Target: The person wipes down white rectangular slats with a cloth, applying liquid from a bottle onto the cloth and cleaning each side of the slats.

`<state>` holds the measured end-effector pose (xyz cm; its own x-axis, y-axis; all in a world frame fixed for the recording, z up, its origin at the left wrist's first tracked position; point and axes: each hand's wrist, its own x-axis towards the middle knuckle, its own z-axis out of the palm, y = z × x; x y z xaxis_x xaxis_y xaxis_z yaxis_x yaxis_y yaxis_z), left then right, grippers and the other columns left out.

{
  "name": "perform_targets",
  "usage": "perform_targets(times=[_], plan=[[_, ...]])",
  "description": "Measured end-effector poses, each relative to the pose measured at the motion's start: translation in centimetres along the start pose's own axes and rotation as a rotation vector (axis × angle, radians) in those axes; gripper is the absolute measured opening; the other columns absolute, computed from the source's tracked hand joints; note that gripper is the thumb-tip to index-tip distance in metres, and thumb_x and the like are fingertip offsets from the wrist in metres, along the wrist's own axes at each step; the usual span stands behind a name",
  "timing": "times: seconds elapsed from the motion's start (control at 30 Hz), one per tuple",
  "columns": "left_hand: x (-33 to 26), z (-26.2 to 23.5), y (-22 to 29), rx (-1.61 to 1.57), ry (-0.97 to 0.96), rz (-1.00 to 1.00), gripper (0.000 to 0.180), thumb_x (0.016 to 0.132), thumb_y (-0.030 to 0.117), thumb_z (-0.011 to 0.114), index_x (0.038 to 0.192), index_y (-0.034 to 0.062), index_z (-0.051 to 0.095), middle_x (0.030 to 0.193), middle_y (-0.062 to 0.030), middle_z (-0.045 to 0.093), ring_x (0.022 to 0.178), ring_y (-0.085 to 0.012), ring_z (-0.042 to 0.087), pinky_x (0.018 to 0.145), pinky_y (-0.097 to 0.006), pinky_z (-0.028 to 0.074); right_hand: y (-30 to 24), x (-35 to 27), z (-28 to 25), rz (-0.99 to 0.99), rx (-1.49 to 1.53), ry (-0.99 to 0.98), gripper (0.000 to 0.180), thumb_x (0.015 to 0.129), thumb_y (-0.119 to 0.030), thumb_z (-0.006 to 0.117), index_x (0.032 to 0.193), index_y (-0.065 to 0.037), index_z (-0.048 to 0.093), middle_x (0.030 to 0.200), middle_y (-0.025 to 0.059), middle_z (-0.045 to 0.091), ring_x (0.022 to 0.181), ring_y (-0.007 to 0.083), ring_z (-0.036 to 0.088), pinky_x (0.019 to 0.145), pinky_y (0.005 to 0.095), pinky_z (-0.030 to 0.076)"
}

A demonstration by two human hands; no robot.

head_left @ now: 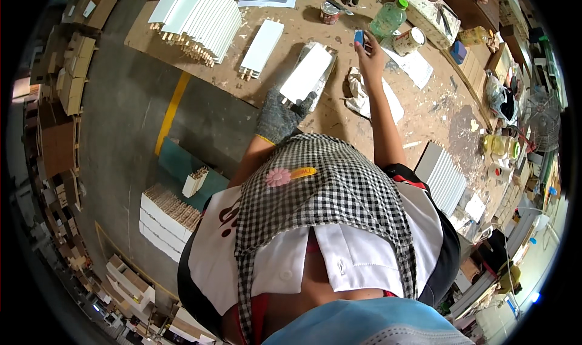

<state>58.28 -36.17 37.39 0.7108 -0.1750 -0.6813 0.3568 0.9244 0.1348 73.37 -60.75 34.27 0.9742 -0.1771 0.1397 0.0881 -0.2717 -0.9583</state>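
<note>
- Left hand (276, 116), in a grey knit glove, is clamped on the near end of a white panel (307, 73) lying just inside the counter (424, 111) edge.
- Bare right hand (371, 57) pinches a small blue block (359, 37) mid-counter, green bottle (388, 19) and tin (409, 40) just beyond.
- Rag (357, 93) sits between both arms.

Panel (306, 75) on workbench (424, 108); panel stack (200, 17) left, bottle (388, 19) right.

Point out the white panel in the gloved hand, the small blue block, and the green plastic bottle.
white panel (307, 75), head view, middle of its flat face
small blue block (359, 37), head view, its upper face above the fingertips
green plastic bottle (386, 20), head view, its clear body
</note>
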Motion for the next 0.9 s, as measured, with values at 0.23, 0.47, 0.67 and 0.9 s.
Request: perform_targets(times=[0.23,0.47,0.67,0.9], plan=[[-0.2,0.4,0.0,-0.069,0.024,-0.111,0.046,0.1,0.029,0.049,0.129,-0.0058,0.05,0.125,-0.0249,0.056,0.11,-0.0382,0.062,0.079,-0.042,0.063,-0.6,-5.7,1.8,-0.378,-0.299,-0.161,0.041,0.084,-0.005,0.071,0.124,-0.006,0.062,0.111,0.017,0.06,0.094,0.0361,0.061,0.081,0.0414,0.052],[-0.6,2.0,-0.7,-0.1,0.198,-0.014,0.046,0.102,0.029,0.045,0.131,-0.0066,0.049,0.122,-0.0248,0.058,0.105,-0.0373,0.063,0.083,-0.045,0.062,-0.9,-5.0,1.5,-0.355,-0.393,-0.1,0.045,0.081,-0.001,0.069,0.125,-0.008,0.062,0.115,0.0185,0.061,0.102,0.0391,0.06,0.087,0.0434,0.051],[-1.1,0.4,-0.5,-0.045,-0.081,-0.107,0.047,0.103,0.03,0.041,0.132,-0.0071,0.049,0.125,-0.0263,0.057,0.108,-0.0373,0.062,0.086,-0.047,0.061,1.4,-2.5,0.0,-0.535,-0.605,-0.082,0.039,0.081,-0.004,0.067,0.119,-0.012,0.065,0.107,0.0181,0.061,0.095,0.0391,0.06,0.082,0.0446,0.051],[0.1,0.1,-0.4,-0.123,-0.101,-0.185,0.076,0.102,0.06,0.021,0.148,0.0001,0.032,0.136,-0.0335,0.048,0.116,-0.05,0.057,0.095,-0.066,0.049,8.5,3.2,-13.6,-0.24,-1.041,0.164,0.041,0.082,-0.026,0.077,0.12,-0.016,0.068,0.102,0.019,0.066,0.094,0.0388,0.062,0.081,0.0468,0.05]])
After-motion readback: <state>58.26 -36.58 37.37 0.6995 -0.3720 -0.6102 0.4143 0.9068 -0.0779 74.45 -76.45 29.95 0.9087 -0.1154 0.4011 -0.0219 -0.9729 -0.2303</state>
